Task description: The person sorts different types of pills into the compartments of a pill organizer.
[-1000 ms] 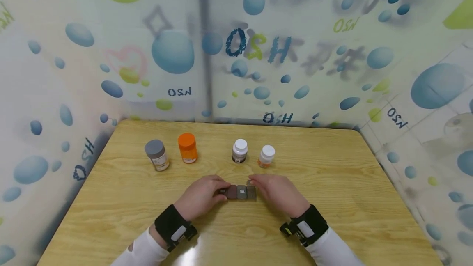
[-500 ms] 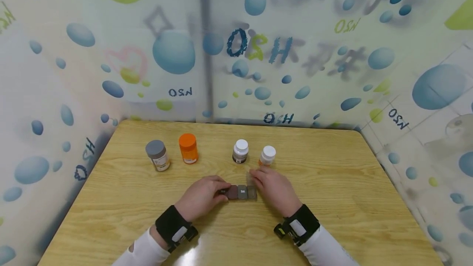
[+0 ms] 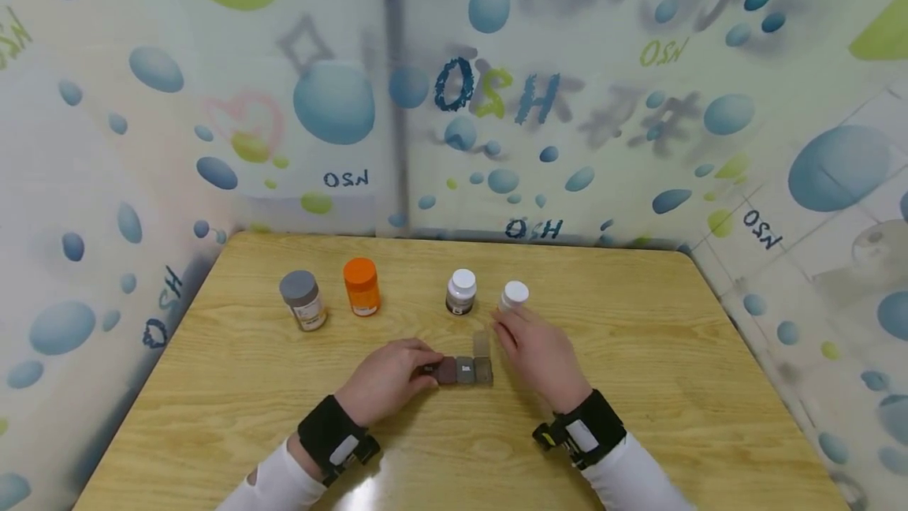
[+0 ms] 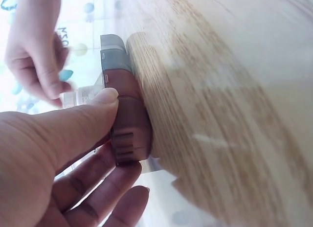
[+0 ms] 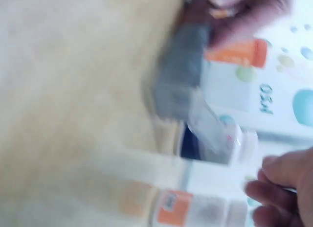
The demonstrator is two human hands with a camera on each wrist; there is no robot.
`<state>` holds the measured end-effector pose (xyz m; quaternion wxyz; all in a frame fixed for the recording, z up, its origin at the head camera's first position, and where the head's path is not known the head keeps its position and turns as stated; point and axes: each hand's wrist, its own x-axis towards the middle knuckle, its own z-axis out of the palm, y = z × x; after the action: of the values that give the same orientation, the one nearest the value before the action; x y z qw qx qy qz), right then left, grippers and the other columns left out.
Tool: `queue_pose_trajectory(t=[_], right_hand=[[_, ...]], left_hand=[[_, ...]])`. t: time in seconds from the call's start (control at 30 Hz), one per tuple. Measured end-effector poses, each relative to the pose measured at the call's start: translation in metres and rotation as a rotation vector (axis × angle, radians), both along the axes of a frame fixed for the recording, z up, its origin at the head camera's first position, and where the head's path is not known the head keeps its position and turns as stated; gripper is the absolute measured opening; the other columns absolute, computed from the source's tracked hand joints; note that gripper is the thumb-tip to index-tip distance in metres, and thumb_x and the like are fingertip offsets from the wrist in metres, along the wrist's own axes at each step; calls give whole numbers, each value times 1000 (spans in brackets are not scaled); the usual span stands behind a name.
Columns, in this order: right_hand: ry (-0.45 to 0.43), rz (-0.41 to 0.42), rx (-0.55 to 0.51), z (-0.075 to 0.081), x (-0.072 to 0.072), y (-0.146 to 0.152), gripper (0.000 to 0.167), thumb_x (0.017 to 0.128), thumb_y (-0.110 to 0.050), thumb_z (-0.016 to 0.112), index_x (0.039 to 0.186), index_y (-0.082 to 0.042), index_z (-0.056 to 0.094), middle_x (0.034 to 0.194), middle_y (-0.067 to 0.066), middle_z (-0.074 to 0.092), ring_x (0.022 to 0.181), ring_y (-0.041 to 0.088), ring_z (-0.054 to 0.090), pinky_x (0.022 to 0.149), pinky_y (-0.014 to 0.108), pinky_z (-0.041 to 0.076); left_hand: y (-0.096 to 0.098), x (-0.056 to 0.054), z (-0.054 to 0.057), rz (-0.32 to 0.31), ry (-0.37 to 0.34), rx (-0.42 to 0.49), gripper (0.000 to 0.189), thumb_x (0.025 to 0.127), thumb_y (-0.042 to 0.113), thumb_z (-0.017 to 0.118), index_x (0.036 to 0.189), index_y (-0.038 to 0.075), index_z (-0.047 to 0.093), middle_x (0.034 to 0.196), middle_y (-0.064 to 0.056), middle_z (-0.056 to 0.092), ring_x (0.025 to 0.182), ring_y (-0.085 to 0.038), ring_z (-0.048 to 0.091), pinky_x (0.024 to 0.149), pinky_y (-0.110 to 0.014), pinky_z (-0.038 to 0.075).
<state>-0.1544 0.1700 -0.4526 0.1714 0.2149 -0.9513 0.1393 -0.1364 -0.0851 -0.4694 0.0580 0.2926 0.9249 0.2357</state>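
Note:
My left hand (image 3: pixel 388 379) pinches the left end of a small pill organizer (image 3: pixel 464 370), thumb on its lids and fingers behind, as the left wrist view shows. Its compartments are brownish red and grey. At the right end a clear lid (image 3: pixel 481 343) stands raised. My right hand (image 3: pixel 542 357) is just right of this lid with loosely bent fingers and nothing between them. In the head view its fingertips overlap the lower part of a small white-capped bottle with an orange label (image 5: pixel 176 208). The right wrist view is blurred and shows the fingers apart from both white-capped bottles.
Behind the organizer stands a white-capped bottle with a dark base (image 3: pixel 461 292). Farther left are an orange jar (image 3: pixel 362 288) and a grey-lidded jar (image 3: pixel 303 300). All rest on a wooden table (image 3: pixel 638 353), with patterned cloth walls (image 3: pixel 596 101) at its back and sides.
The organizer's right-end lid has come up and my right hand has let go of it, moving slightly back and right toward the orange-labelled bottle. My left hand keeps its hold.

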Motion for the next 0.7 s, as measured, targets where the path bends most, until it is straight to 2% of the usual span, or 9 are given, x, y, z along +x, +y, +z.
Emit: queue_pose_trajectory(t=[0.07,0.17,0.33,0.53,0.63,0.7], right_hand=[[38,-34,-28,8,-7,6,28,89,-31,58,113,-16,63,103,-3,56,82,10,57,62,31,52],[29,-89,-40,13,-19,15,38,87,-30,62,122,-16,58,110,2,51,83,13,57,62,32,52],[-59,-93,-13,12,-28,23,51,86,-32,63,131,-13,49,122,8,51,97,22,57,72,38,52],[-172,-151,-46,4,-24,26,50,86,-34,62,128,-11,48,119,8,53,99,21,57,75,40,51],[-202,-162,-85,6,-19,28,49,86,-33,63,126,-10,47,118,7,52,95,17,56,74,37,51],[-220,-151,-96,11,-13,29,52,85,-33,63,129,-11,45,113,4,51,88,14,54,68,32,51]], left_hand=[[-1,0,0,3,-3,0,37,83,32,66,118,22,62,110,7,60,96,-8,56,83,-32,47],[-1,0,-1,2,-6,-2,37,83,33,66,118,22,62,110,7,60,96,-8,56,83,-32,48],[-1,1,0,4,-8,-6,37,82,32,67,118,22,62,110,7,60,96,-8,56,83,-32,48],[0,1,-1,4,-15,0,38,82,33,67,118,22,62,111,6,60,98,-9,56,84,-33,47],[0,1,-1,3,-12,7,38,82,32,67,118,22,62,112,6,60,98,-9,56,84,-33,47],[-1,1,0,6,-8,9,38,82,32,67,118,22,62,112,6,60,98,-9,56,84,-33,47]])
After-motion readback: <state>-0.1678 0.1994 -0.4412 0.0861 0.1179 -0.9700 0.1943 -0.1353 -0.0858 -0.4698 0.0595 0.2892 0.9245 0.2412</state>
